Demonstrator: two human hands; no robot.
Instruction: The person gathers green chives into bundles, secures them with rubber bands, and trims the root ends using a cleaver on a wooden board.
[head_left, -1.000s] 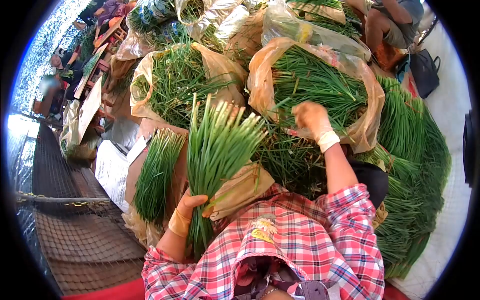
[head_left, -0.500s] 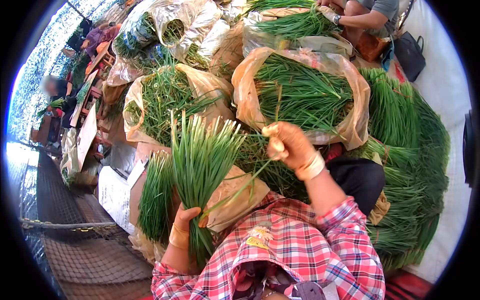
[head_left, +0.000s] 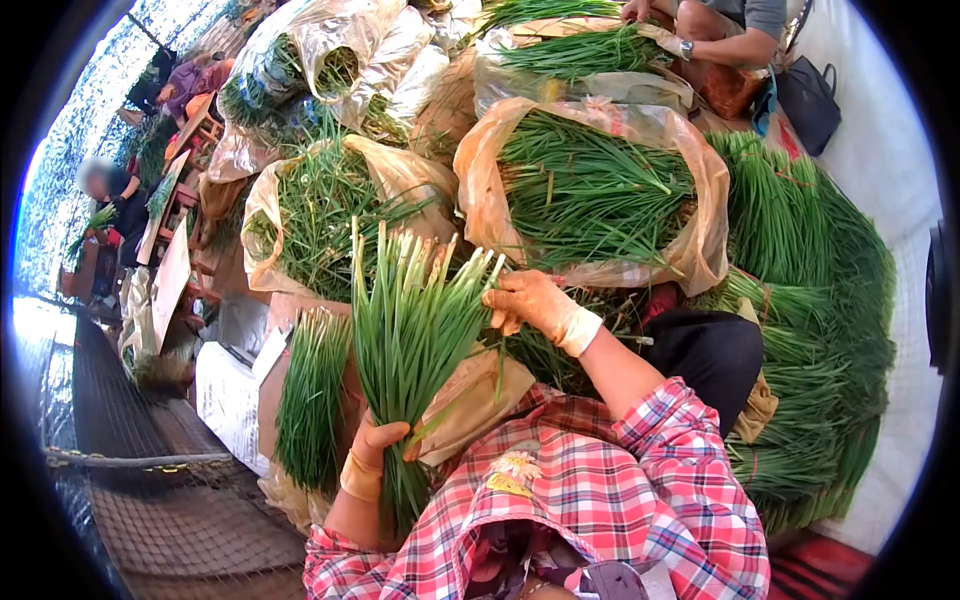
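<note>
My left hand (head_left: 380,445) is closed round the lower, leafy part of a bunch of green chives (head_left: 410,335), whose pale cut ends point up and away from me. At the right edge of that bunch, my right hand (head_left: 535,305) has its fingers pinched on a chive stalk near the pale ends. Both hands wear thin, stained gloves. Beside the held bunch, to the left, stands another bunch of chives (head_left: 312,405). A brown paper-like sheet (head_left: 480,400) lies behind my left hand.
An open plastic bag of chives (head_left: 600,190) and a bag of loose trimmings (head_left: 330,215) lie ahead. Stacked chive bundles (head_left: 800,350) line the right side. A co-worker's arm (head_left: 720,48) is at the top right. Black netting (head_left: 190,520) lies lower left.
My right hand has moved left and down, from beside the open bag to the bunch's right edge. Loose blades that trailed from it no longer stretch out. My left hand keeps its hold.
</note>
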